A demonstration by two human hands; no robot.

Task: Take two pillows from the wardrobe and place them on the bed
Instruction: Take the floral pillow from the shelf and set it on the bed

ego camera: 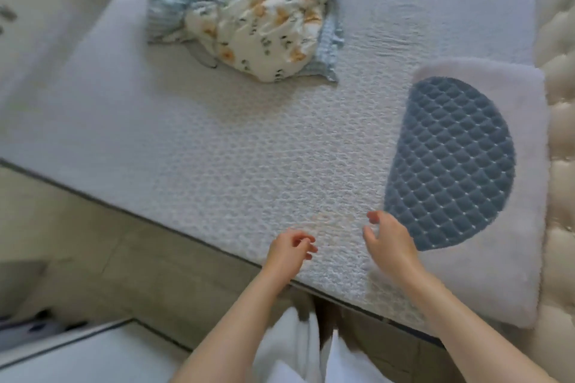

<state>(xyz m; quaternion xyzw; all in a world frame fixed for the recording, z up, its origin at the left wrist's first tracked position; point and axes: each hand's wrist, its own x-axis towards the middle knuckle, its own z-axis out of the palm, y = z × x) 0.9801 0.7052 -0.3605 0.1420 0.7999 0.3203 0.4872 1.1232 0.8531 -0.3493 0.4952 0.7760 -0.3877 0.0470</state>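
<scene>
Bed (236,146) fills most of the view, covered in a white bumpy textured sheet, near edge running diagonally from left down to lower right. Tufted cream headboard (560,102) along the right side. Beige floor (93,246) below the bed edge, white furniture top (77,357) at bottom left (can't tell what piece it is).

One pillow (497,121) lies flat on the bed at the right, against the headboard: white fluffy cover with a blue quilted half-round patch. Only this one pillow is clearly visible on the bed. Heap of bedding (249,15) at the far side of the bed: light blue striped fabric with a cream printed piece bunched on top, well apart from the pillow.

Both bare forearms reach in from the bottom over the bed edge. Right hand (389,239) hovers just beside the pillow's near left corner, fingers loosely curled and spread, holding nothing; can't tell if it touches the pillow edge. Left hand (289,247) is near the right one, over the sheet, fingers half curled inward, empty. White trousers (295,351) show between the arms at the bottom.
</scene>
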